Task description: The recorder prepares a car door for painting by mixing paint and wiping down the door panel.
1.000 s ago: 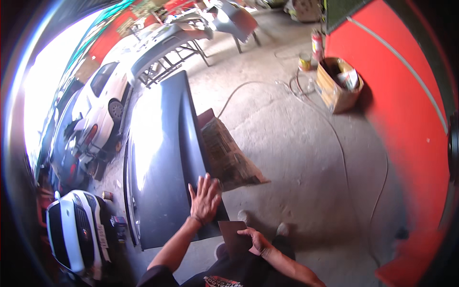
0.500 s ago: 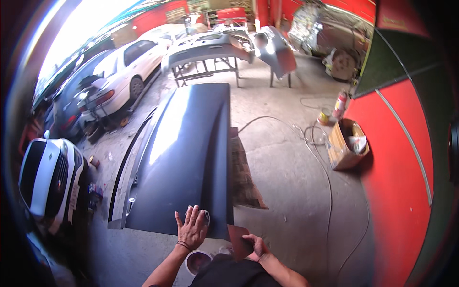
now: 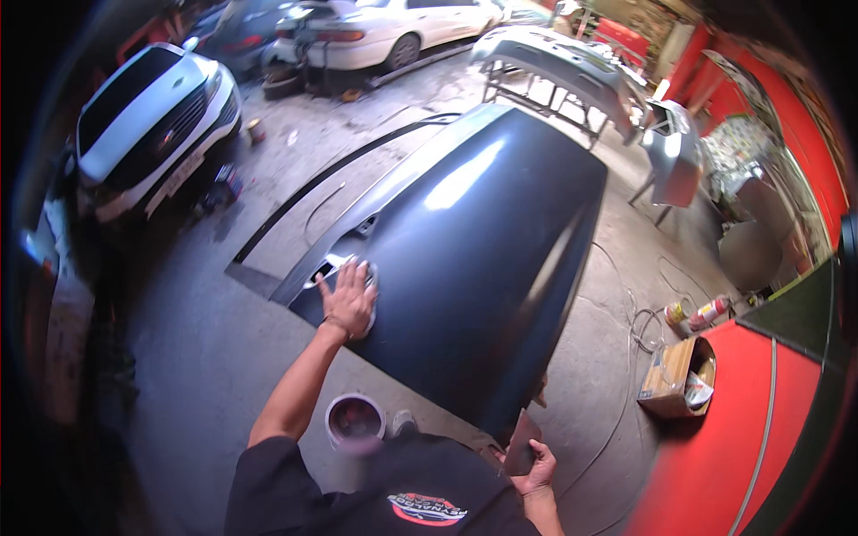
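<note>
A dark, glossy car door panel [image 3: 447, 268] lies flat in front of me, its curved black window frame [image 3: 313, 183] on the left. My left hand [image 3: 350, 299] rests on the door's near left corner, beside the handle opening, fingers spread and flat. Something pale, perhaps a cloth or pad, peeks out under its palm; mostly it is hidden. My right hand [image 3: 536, 469] is closed on a reddish-brown sheet of sandpaper [image 3: 520, 444], just off the door's near right corner. The sheet stands tilted, gripped between thumb and fingers.
A pail [image 3: 356, 397] stands on the floor near my feet. To the right are a cardboard box [image 3: 661, 380], a red fire extinguisher [image 3: 710, 311] and a loose hose [image 3: 617, 420]. Bumpers on stands [image 3: 572, 76] are behind the door. White cars [image 3: 152, 125] are parked left.
My left hand has slid left across the door, from near its right side to the handle corner. The view has turned left. My right hand still holds the sandpaper.
</note>
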Demonstrator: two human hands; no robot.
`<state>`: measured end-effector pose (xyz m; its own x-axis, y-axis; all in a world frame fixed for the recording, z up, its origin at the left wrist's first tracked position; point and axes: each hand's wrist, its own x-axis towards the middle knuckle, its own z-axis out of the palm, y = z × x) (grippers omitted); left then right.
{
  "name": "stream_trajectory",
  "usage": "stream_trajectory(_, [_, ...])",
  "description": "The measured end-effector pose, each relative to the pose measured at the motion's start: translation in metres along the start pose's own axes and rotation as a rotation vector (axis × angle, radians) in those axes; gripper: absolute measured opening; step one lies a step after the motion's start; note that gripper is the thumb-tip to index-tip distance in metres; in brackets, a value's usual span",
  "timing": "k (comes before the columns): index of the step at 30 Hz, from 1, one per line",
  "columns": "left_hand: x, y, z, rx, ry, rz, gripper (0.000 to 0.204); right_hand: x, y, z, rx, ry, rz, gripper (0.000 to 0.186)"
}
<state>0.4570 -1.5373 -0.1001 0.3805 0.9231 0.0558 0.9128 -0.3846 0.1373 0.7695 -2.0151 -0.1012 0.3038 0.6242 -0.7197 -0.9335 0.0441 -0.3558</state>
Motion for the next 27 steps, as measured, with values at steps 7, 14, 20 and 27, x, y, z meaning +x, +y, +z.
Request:
stream_trajectory(7, [-0.037,0.069,0.003,-0.18,0.186,0.116,0.079,0.03,0.023,0.038,-0.213,-0.008,-0.059,0.039])
stream_trajectory(14, [-0.122,0.13,0.045,-0.178,0.101,0.227,0.075,0.058,0.002,0.018,-0.289,-0.06,0.04,0.039])
stream_trajectory(20, [-0.098,0.033,0.038,0.038,0.195,-0.044,0.069,0.059,-0.003,0.015,-0.298,-0.081,0.134,0.042])
stream_trajectory(27, [-0.037,-0.073,0.066,0.074,0.06,-0.435,0.07,0.057,-0.032,0.026,-0.441,-0.103,0.182,0.052])
